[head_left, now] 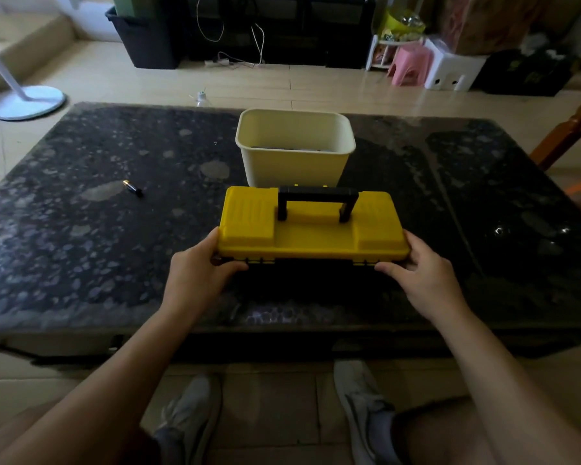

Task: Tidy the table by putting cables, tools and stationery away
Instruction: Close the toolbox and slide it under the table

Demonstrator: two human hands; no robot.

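**Both grips on the closed yellow toolbox**

Both my forearms reach forward from the bottom corners, bare, converging on the toolbox (pixel 309 236). My left grip (pixel 198 266) wraps the box's left end, thumb along the near front edge, fingers curled round the side and mostly hidden behind it. My right grip (pixel 423 273) mirrors this on the right end, thumb on the front edge, fingers curled out of sight behind the corner. So both grips are closed around the toolbox ends.

The toolbox sits near the middle of the surface (pixel 81 246), a dark speckled stone top, with its yellow lid down. Its black carry handle (pixel 317 201) stands upright. The black lower half is in shadow and hard to make out against the dark top; I cannot tell whether the box rests on the surface or is lifted slightly.

Just behind it stands a cream plastic bin (pixel 296 149), open-topped; something grey lies inside, but I cannot identify it. A small battery (pixel 132 187), black with a gold end, lies alone well to the left. Its print is too small to read.

My grey shoes (pixel 359 397) show on the tiled floor below the surface edge; my knees are cut off by the frame.
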